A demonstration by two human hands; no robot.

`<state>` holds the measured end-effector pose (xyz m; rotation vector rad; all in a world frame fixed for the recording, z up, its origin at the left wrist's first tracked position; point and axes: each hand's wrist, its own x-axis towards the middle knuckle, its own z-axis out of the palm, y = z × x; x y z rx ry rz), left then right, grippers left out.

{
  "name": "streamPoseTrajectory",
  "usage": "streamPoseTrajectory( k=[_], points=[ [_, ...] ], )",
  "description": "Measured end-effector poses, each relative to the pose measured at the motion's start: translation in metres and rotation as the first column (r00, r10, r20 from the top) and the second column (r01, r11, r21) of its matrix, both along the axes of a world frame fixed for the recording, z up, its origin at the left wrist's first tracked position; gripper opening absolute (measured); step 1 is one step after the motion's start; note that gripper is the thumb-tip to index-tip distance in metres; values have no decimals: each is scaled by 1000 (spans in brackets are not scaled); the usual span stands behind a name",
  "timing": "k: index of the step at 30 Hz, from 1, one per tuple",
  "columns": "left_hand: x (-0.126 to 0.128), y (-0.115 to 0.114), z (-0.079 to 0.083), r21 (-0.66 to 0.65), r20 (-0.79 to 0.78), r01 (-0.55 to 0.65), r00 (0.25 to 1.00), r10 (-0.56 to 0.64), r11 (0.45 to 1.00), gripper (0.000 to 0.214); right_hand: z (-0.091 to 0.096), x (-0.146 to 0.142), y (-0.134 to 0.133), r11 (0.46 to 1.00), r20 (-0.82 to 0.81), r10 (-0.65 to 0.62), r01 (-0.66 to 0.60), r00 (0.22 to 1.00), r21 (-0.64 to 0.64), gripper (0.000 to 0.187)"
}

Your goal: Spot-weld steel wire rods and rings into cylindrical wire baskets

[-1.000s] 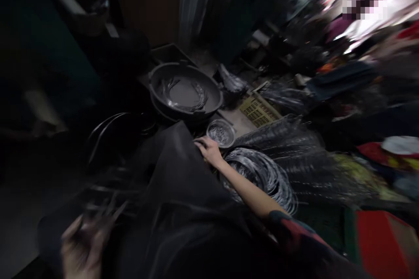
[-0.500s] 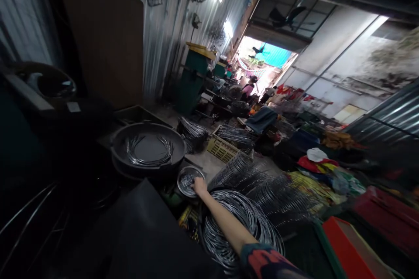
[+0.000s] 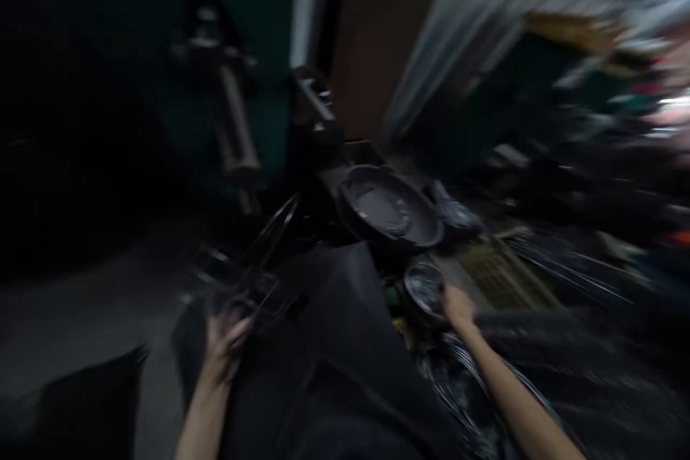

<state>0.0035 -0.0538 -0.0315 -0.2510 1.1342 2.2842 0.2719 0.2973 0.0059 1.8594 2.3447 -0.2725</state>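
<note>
Your R hand (image 3: 458,305) is at edge of the small bowl (image 3: 412,280), touching it; fingers are together, but blur hides if they clamp. Bowl holds wire bits (image 3: 427,289). Wire coil (image 3: 458,392) lies just below this hand. Your L hand (image 3: 226,345) is well apart on left, near thin wires (image 3: 242,295); cannot tell if it grips them. Big basin (image 3: 388,205) sits beyond the bowl, crate (image 3: 504,273) to right.
</note>
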Motion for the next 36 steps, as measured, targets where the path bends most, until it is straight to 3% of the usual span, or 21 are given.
streamPoseTrajectory(
  k=[1, 3, 5, 6, 8, 10, 13, 16, 18, 27, 36],
  points=[
    [1, -16, -3, -30, -28, -24, 999, 23, 999, 75, 0, -11, 0, 1000, -63, 0, 1, 998, 17, 17],
    [0, -35, -7, -68, -103, -27, 995, 20, 997, 86, 2, -46, -9, 1000, -397, 4, -11, 918, -14, 15],
    [-3, -40, -12, -88, -164, -21, 986, 6, 996, 85, 9, -92, -37, 979, -714, -46, -109, 699, -170, 25],
    [-4, -40, -14, -91, -184, -21, 983, 4, 996, 85, 13, -118, -56, 944, -800, -104, -194, 591, -266, 32],
    [-5, -40, -16, -85, -208, -22, 978, 4, 996, 85, 25, -172, -95, 828, -855, -262, -351, 448, -437, 41],
    [-5, -40, -15, -83, -215, -24, 977, 5, 996, 85, 36, -221, -127, 741, -862, -396, -443, 317, -504, 42],
    [-4, -44, -13, -81, -208, -25, 978, 8, 996, 85, 50, -270, -158, 628, -811, -552, -541, 197, -559, 43],
    [-6, -49, -10, -86, -165, -7, 986, -7, 996, 84, 58, -289, -173, 541, -752, -639, -600, 162, -590, 42],
    [-8, -52, -8, -100, -129, 12, 991, -25, 995, 82, 60, -292, -178, 517, -732, -661, -607, 165, -604, 40],
    [-14, -58, -2, -61, -42, 7, 999, -10, 998, 74, 62, -296, -187, 476, -690, -696, -591, 200, -652, 37],
    [-15, -61, 4, -98, -4, 7, 1000, -7, 995, 75, 66, -300, -192, 499, -678, -712, -545, 185, -673, 30]
  ],
)
